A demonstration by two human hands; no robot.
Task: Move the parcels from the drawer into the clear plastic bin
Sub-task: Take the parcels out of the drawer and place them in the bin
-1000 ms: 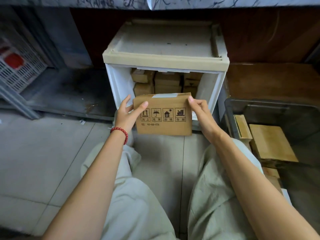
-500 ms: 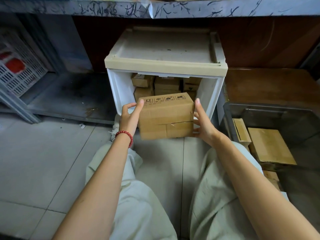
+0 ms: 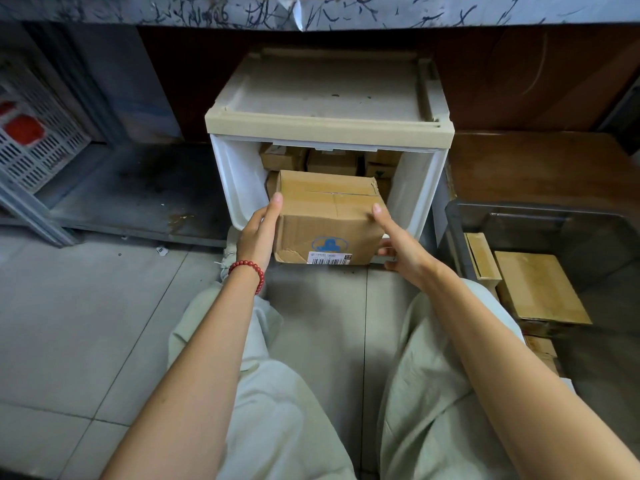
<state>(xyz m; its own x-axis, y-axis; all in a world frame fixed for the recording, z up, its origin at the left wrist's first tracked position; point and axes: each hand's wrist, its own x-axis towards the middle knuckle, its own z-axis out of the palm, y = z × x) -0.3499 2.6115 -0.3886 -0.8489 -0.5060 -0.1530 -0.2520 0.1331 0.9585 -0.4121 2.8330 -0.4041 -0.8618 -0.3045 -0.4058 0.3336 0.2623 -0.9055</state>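
Centre frame, before the white plastic drawer [image 3: 239,181], left hand [image 3: 258,233] and right hand [image 3: 398,244] grip opposite ends of a brown cardboard parcel [image 3: 329,216] lying crosswise; the clear plastic bin [image 3: 540,211] sits rightward, nearer the right hand.

Head view (single), forward-down, near drawer [image 3: 329,133].

A person with both arms [image 3: 194,375] bare up to where the view cuts them off. A bracelet [image 3: 247,270] of round, dark red beads circles the wrist of the left hand [image 3: 258,237]. Loose trousers [image 3: 270,393] of plain, pale grey-green cloth, softly creased at the knees. Part of a whitish laced shoe [image 3: 229,252] shows just beside that wrist.
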